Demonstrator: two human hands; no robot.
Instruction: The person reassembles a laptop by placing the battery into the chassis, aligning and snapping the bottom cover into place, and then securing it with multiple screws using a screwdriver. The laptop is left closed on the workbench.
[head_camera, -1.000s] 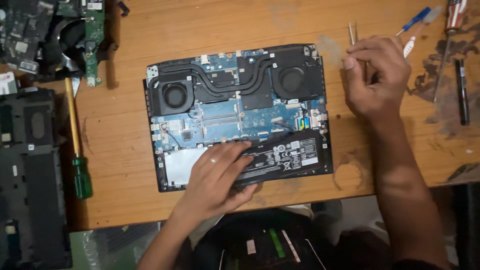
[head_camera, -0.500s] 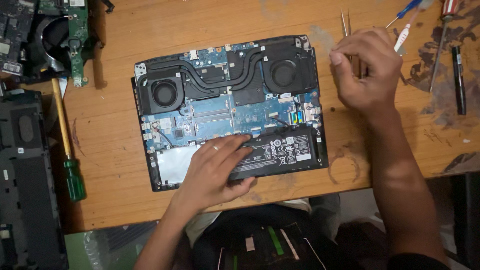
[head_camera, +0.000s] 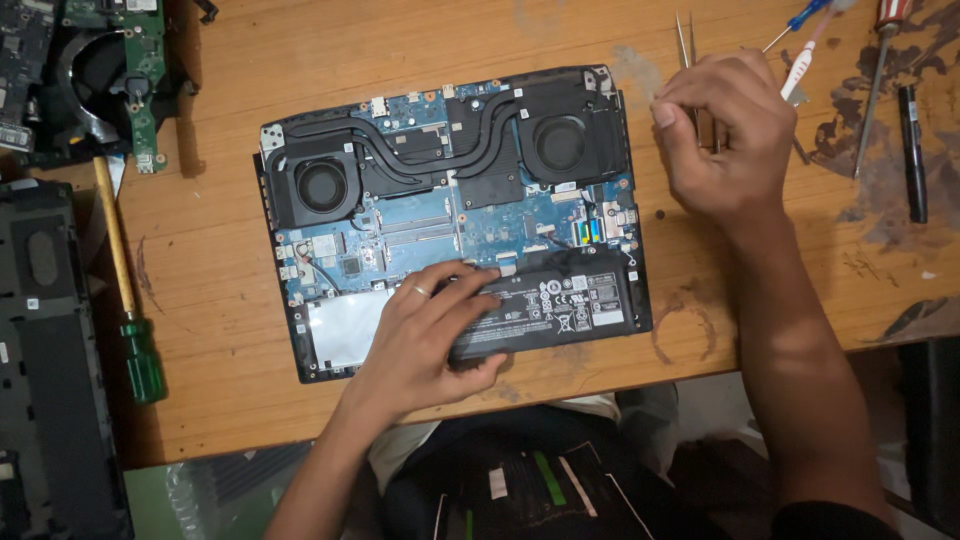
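An opened laptop (head_camera: 450, 210) lies bottom-up on the wooden table, showing two fans, copper heat pipes and a blue board. My left hand (head_camera: 425, 340) lies on the left end of the black battery (head_camera: 560, 305), fingers on top and thumb at its front edge. My right hand (head_camera: 725, 140) hovers just right of the laptop's right fan. Its fingers are closed around metal tweezers (head_camera: 685, 40), whose tips stick out above the hand.
A green-handled screwdriver (head_camera: 130, 300) and a black laptop cover (head_camera: 50, 350) lie at the left. Loose circuit boards with a fan (head_camera: 100, 70) sit top left. Small screwdrivers (head_camera: 885, 60) and a black pen (head_camera: 910, 150) lie top right. The table's front edge (head_camera: 600, 385) is near my body.
The view has shifted slightly, so the laptop sits a little further left in the picture. Both hands keep their places relative to the laptop.
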